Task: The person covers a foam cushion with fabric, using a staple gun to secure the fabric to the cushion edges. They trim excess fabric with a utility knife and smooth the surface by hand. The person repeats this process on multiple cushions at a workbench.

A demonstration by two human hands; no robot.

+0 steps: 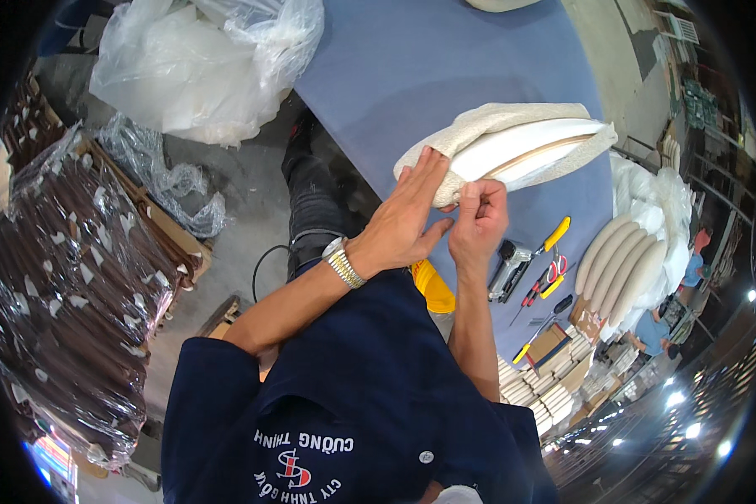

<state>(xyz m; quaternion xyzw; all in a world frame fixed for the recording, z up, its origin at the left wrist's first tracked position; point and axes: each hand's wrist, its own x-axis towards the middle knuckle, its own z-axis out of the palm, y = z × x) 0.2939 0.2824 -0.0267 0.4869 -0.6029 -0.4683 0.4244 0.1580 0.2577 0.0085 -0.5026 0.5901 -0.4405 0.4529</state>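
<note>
A curved upholstered pad, with beige fabric around white padding and a thin brown strip along it, rests on the blue-grey table. My left hand lies on the pad's near left end, fingers stretched over the fabric and thumb held apart. Close beside it, my right hand is closed in a pinch on the fabric's near edge. What lies under my fingertips is hidden.
To the right lie a staple gun, yellow-handled pliers, red-handled scissors and a screwdriver. Beige pads stand beyond. Plastic wrap fills the far left; wrapped brown parts are stacked at left.
</note>
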